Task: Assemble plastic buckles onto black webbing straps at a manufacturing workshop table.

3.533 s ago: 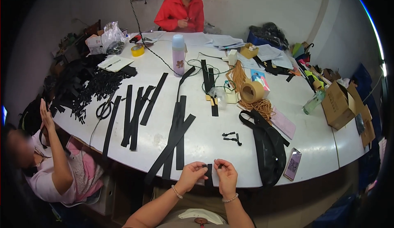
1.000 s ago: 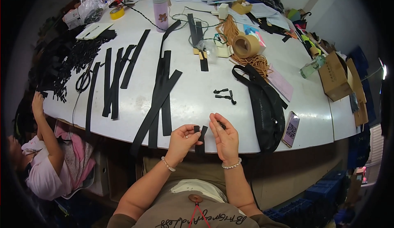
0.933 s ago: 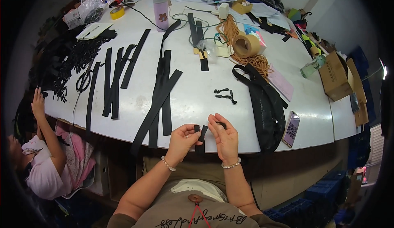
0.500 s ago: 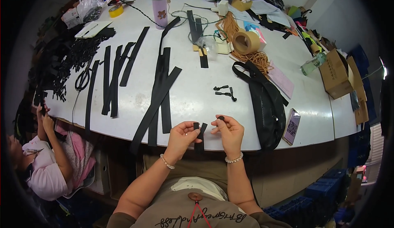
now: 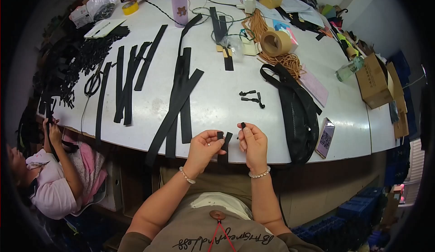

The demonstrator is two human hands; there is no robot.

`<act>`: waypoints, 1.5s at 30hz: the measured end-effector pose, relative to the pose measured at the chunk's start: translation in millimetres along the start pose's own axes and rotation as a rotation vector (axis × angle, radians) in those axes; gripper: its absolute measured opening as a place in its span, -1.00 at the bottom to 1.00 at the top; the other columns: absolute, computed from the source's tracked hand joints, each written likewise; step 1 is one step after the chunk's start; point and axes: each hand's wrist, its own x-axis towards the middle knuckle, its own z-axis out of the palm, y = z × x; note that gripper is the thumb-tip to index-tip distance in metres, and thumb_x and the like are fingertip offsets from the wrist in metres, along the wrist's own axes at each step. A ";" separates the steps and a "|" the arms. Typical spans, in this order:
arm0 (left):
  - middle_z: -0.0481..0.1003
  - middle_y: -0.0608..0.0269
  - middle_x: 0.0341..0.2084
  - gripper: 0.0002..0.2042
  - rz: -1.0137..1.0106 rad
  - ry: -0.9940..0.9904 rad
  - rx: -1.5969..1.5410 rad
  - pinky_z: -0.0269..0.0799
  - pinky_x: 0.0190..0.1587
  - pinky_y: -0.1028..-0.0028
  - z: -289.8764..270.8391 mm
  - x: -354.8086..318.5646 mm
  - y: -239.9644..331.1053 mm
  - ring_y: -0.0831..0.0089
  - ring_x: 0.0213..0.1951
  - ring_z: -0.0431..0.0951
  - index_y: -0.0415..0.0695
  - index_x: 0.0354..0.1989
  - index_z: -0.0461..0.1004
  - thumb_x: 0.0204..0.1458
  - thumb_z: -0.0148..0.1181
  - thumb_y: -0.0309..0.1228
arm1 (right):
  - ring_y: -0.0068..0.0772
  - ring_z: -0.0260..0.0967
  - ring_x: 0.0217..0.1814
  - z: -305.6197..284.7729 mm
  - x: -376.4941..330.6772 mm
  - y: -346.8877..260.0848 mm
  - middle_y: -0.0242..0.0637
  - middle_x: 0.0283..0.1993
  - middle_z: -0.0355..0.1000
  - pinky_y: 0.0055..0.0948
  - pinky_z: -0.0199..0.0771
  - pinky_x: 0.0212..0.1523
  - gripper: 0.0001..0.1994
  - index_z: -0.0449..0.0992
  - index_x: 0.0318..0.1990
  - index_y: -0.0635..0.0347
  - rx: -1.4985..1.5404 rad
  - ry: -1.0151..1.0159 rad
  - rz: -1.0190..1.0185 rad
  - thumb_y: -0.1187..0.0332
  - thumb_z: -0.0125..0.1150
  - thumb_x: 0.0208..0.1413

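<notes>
My left hand [image 5: 205, 149] is closed on one end of a black fabric strip [image 5: 227, 141], at the near edge of the table. Two ends of black strip stand up by the fingertips, and more of it hangs below them. Just right of it, my right hand [image 5: 254, 146] pinches a small black piece [image 5: 243, 125] that looks like a zipper pull. The two hands are a little apart. Beyond the right hand lie several small black pulls [image 5: 253, 97]. Long black strips [image 5: 186, 102] lie crossed beyond my left hand.
At the right are a black bag [image 5: 297, 116], a phone [image 5: 325, 138] and a cardboard box [image 5: 374, 82]. Farther back stand a tape roll [image 5: 276, 43] and a lilac bottle [image 5: 179, 7]. Scissors [image 5: 93, 85] lie at the left. A person [image 5: 52, 175] sits at the left edge, handling black strips.
My right hand has turned slightly, and the small black piece now points up from its fingertips. My left hand keeps its hold on the strip. The whole view has shifted a little.
</notes>
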 end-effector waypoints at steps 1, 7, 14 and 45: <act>0.50 0.26 -0.33 -0.79 0.004 0.004 0.007 0.56 -0.36 0.60 0.3 0.5 -0.3 0.61 -0.34 0.50 -0.29 -0.14 0.42 0.02 0.14 -0.61 | -0.77 0.07 -0.62 -0.8 0.4 -0.2 -0.41 -0.45 0.37 -0.72 0.10 -0.63 -0.81 0.45 -0.14 0.34 0.000 0.002 -0.001 0.43 -0.04 0.23; 0.50 0.27 -0.34 -0.80 -0.003 -0.007 0.001 0.56 -0.37 0.61 1.7 -0.1 0.8 0.63 -0.34 0.50 -0.29 -0.15 0.42 0.02 0.14 -0.61 | -0.74 0.06 -0.65 -5.7 1.9 1.6 -0.36 -0.44 0.36 -0.70 0.09 -0.64 -0.80 0.40 -0.07 0.31 0.309 -0.041 0.142 0.43 -0.06 0.23; 0.50 0.27 -0.33 -0.80 -0.002 -0.003 -0.004 0.56 -0.36 0.61 0.7 0.3 -0.4 0.63 -0.33 0.50 -0.28 -0.15 0.42 0.03 0.14 -0.60 | -0.68 0.19 -0.59 -0.1 4.7 4.6 -0.18 -0.23 0.46 -0.68 0.21 -0.59 -0.83 0.37 -0.09 0.28 0.250 -0.011 0.073 0.47 -0.01 0.20; 0.49 0.26 -0.35 -0.80 0.069 -0.033 0.046 0.58 -0.37 0.57 4.0 -2.0 -9.1 0.64 -0.37 0.52 -0.29 -0.18 0.41 0.00 0.15 -0.65 | -0.82 0.08 -0.76 19.1 3.0 -7.5 -0.06 -0.20 0.52 -0.77 0.02 -0.80 -0.78 0.46 -0.09 0.43 -0.139 -0.026 0.028 0.51 0.09 0.13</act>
